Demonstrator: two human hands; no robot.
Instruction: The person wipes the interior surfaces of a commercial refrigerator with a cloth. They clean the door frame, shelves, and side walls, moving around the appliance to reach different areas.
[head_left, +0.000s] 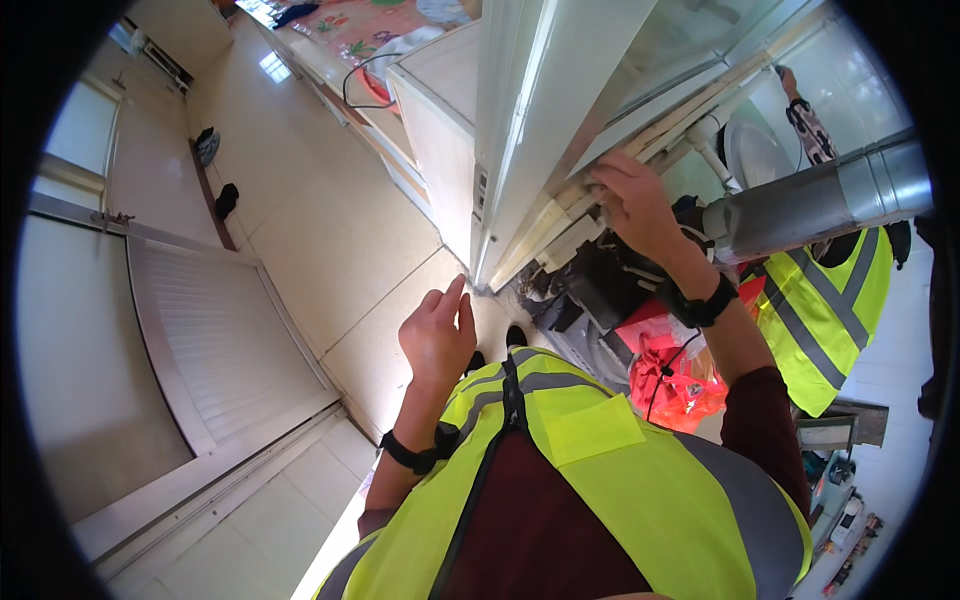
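My left hand (439, 334) hangs in the air before my yellow reflective vest (600, 487). Its index finger points forward and the hand holds nothing. Bent fingers of my right hand (637, 210) are at a pale wooden ledge (574, 196) along the glazed partition, and slight blur hides whether they grip anything. The white upright frame (536, 127) stands just left of that hand. Under my right forearm are a black box (600, 285) and red plastic bags (667, 375).
A thick metal duct (817, 199) crosses at the right. Beyond it another person wears a yellow vest (817, 307); a raised hand (787, 82) shows at upper right. A white cabinet (439, 135) stands ahead, a louvred door panel (232, 330) at left. Shoes (207, 146) lie on the tiled floor (322, 217).
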